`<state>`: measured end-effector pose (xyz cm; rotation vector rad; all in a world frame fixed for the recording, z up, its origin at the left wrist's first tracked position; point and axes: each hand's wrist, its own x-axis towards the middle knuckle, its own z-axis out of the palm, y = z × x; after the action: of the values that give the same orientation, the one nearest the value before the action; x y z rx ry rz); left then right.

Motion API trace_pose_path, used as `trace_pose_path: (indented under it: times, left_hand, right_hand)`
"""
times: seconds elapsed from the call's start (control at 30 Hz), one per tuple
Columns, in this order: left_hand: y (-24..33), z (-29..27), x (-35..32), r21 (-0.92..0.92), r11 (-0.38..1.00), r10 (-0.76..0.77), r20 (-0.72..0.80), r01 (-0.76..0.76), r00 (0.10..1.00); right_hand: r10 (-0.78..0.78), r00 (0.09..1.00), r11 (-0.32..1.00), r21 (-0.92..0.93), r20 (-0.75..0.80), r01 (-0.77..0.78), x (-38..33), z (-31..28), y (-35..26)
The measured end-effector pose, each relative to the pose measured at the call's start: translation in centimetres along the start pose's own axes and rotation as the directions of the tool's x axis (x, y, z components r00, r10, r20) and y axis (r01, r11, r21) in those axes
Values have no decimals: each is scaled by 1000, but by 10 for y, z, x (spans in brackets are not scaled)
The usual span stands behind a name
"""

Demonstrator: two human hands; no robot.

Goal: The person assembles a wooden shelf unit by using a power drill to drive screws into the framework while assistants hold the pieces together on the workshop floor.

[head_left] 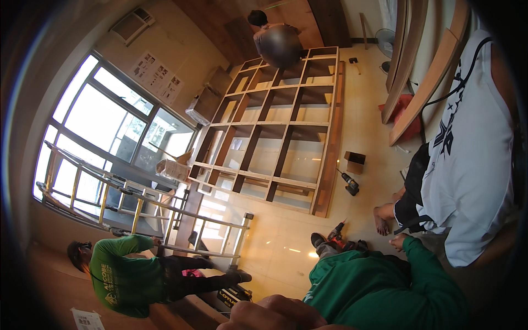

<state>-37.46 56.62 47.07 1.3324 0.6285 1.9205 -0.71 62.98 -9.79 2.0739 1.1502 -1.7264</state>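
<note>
My left hand (275, 312) is large and close at the lower edge, its knuckles bent and fingers curled; whatever it may hold is hidden. At the end of a green sleeve, my right hand (398, 242) hangs beside my body with its fingers curled in. A thin dark strip (413, 223) lies close to it, and I cannot tell whether the hand touches it. A red and black cordless drill (335, 235) is by my shoe (317, 240). Farther off, a second cordless drill (350, 183) lies on the floor near a small open cardboard box (355, 161).
A large wooden grid frame (285, 132) lies across the floor, with a person (278, 41) bending at its far end. To the left, a person in green (124, 269) stands by a ladder (137, 212). Someone in white (467, 154) is close on my right, beside leaning boards (426, 82).
</note>
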Motion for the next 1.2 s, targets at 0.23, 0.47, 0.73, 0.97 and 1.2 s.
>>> trace_pose_path:
  times: [0.23, 0.47, 0.73, 0.97, 1.2]
  left_hand:
    - [1, 6, -1, 3, 999, -42, 18, 42, 999]
    - [3, 8, 6, 12, 997, -74, 31, 74, 997]
    - [7, 9, 11, 47, 994, -100, 19, 99, 995]
    - [9, 0, 12, 38, 992, -126, 50, 124, 991]
    - [5, 15, 15, 66, 994, -87, -29, 89, 996]
  right_hand:
    - [5, 1000, 998, -61, 12, -4, -16, -3, 1]
    - [42, 999, 999, 11, -4, -42, -23, -4, 9]
    - [5, 1000, 995, -98, 23, -3, -2, -1, 11]
    - [96, 992, 995, -15, 85, -95, -5, -3, 11]
    - [74, 992, 994, -81, 99, -66, 13, -7, 21]
